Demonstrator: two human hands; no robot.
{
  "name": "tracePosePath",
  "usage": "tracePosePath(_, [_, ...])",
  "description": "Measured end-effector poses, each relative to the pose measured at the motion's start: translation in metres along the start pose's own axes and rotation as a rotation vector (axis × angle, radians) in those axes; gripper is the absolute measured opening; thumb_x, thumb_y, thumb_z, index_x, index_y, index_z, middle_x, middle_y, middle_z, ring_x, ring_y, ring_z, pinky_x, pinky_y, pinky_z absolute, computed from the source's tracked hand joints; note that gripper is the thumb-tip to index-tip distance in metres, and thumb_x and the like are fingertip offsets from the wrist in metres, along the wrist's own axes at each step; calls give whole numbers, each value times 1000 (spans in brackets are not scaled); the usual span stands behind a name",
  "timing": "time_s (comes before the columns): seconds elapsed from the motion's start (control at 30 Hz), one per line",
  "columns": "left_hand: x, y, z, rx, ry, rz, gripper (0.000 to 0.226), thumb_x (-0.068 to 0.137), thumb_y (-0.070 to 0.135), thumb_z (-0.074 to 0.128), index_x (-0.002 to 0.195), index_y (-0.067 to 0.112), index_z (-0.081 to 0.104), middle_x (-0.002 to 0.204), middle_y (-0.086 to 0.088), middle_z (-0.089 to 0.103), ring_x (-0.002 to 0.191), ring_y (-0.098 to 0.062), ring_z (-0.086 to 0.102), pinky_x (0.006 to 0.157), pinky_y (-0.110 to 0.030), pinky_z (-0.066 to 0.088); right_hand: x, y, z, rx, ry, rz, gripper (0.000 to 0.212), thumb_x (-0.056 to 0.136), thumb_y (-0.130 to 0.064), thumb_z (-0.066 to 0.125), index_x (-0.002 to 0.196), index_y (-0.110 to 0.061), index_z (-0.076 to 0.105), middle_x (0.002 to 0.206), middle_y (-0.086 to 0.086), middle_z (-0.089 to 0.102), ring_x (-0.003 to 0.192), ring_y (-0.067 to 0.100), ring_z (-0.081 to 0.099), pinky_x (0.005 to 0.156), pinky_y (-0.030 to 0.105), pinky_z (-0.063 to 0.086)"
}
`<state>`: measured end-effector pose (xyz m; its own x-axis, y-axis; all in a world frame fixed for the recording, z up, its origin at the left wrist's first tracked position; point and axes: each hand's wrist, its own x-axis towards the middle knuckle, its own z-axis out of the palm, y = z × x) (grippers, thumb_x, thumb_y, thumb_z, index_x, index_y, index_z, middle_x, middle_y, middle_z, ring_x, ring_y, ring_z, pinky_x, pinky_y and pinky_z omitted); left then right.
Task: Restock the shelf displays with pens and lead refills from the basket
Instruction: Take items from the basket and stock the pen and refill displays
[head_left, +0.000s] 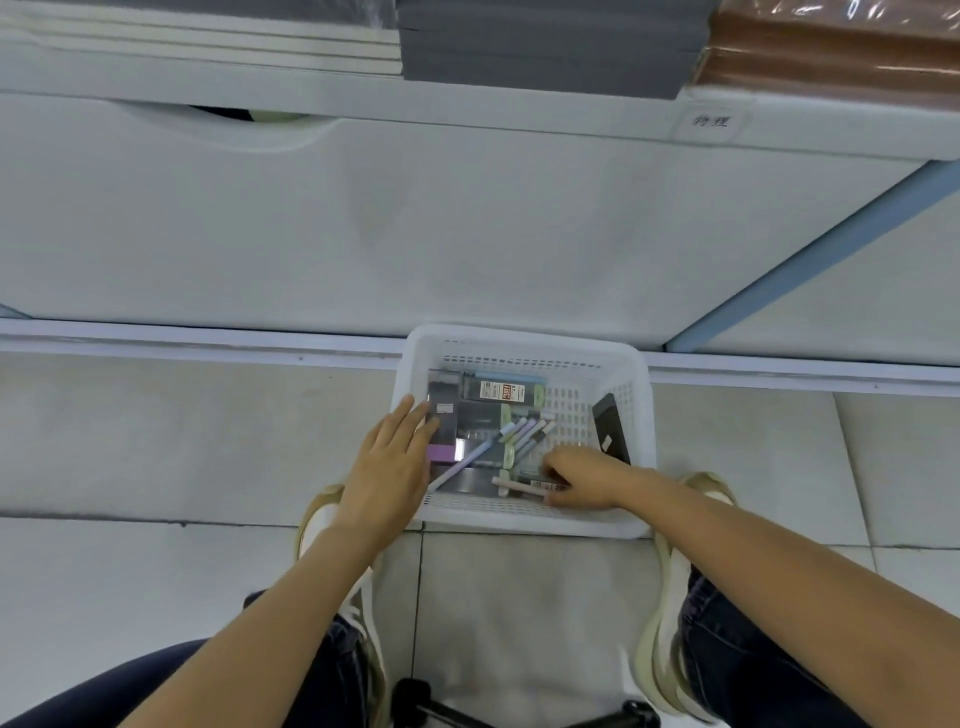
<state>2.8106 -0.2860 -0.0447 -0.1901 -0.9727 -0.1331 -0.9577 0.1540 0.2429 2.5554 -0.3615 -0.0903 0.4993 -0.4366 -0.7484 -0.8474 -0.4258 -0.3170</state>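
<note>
A white perforated basket (636, 415) stands on the floor against the shelf base. Inside lie several pastel pens (522, 434), a lead refill box with a white label (501, 389), a purple-ended box (444, 452) and a black pack (610, 428) leaning on the right wall. My left hand (389, 467) lies flat with straight fingers over the basket's left rim, fingertips at the purple-ended box. My right hand (579, 478) reaches into the basket's near right corner, fingers curled around a pale pink pen (511, 486) and dark items there.
The white shelf front (363, 223) rises behind the basket, with stacked notebooks (550, 41) on the shelf above and a label tag (711, 122). My shoes (670, 597) flank the basket on the tiled floor. A black stand (415, 696) sits between my legs.
</note>
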Motion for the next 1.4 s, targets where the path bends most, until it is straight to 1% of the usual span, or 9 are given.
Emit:
tracePosePath(0.17, [0, 2, 1, -18, -3, 5, 35, 88, 5, 63, 123, 0, 61, 141, -18, 49, 137, -37, 38, 110, -48, 36, -6, -1, 3, 148, -33, -25, 29, 97, -39, 51, 107, -11, 54, 103, 9, 59, 83, 20, 53, 74, 32, 45])
tracePosePath(0.3, [5, 11, -2, -166, 77, -67, 30, 90, 3, 60, 120, -1, 62, 130, -19, 57, 126, -39, 48, 103, -47, 42, -19, -7, -22, 539, 126, -69, 7, 99, -41, 47, 92, -38, 47, 83, -9, 57, 67, 1, 55, 59, 13, 41])
tracePosePath(0.37, [12, 27, -9, -420, 118, -153, 27, 95, 10, 56, 121, 3, 61, 118, -12, 59, 111, -25, 53, 91, -31, 46, -24, -16, -36, 769, 190, -71, 3, 98, -42, 49, 96, -40, 47, 85, -10, 61, 69, -4, 61, 64, 14, 49])
tracePosePath(0.47, [26, 56, -25, -1122, -167, -404, 35, 96, 37, 52, 118, 11, 57, 107, -2, 62, 86, 4, 61, 70, -8, 46, -26, -38, -48, 884, 212, -137, 18, 97, -44, 48, 108, -32, 53, 92, -6, 65, 80, 6, 66, 74, 27, 56])
tracePosePath(0.6, [36, 80, -26, -1631, -129, -727, 34, 100, 30, 48, 124, 7, 52, 106, -12, 68, 87, -19, 71, 64, -29, 57, -27, -65, -53, 900, 199, -241, 26, 99, -32, 49, 121, -19, 50, 100, -4, 66, 88, 8, 68, 77, 28, 57])
tracePosePath(0.73, [40, 80, -27, -1683, 11, -865, 32, 103, 23, 38, 122, 5, 57, 93, -13, 70, 71, -19, 71, 52, -28, 54, -30, -72, -59, 960, 228, -293, 28, 98, -30, 52, 117, -10, 55, 96, 8, 66, 83, 13, 64, 76, 33, 54])
tracePosePath(0.87, [46, 77, -34, -1758, 81, -873, 37, 105, 22, 33, 122, -1, 58, 108, -22, 68, 92, -29, 68, 75, -40, 58, -31, -69, -57, 1211, 345, -247, 32, 96, -19, 57, 124, -5, 60, 113, 18, 68, 106, 29, 66, 97, 39, 51])
tracePosePath(1.03, [50, 78, -46, -1792, 115, -847, 41, 106, 26, 31, 120, -2, 56, 107, -22, 65, 93, -30, 65, 92, -49, 53, -34, -64, -60, 1328, 504, -184, 27, 93, -14, 61, 117, -2, 65, 109, 15, 70, 97, 20, 67, 90, 30, 54])
tracePosePath(1.4, [57, 69, -113, -1572, 350, -655, 24, 104, 27, 39, 87, 13, 49, 60, -7, 57, 40, -15, 53, 44, -27, 50, -87, -55, -135, 1205, 611, -265, 10, 92, -15, 64, 101, -11, 67, 77, 0, 66, 64, 7, 58, 50, 19, 44])
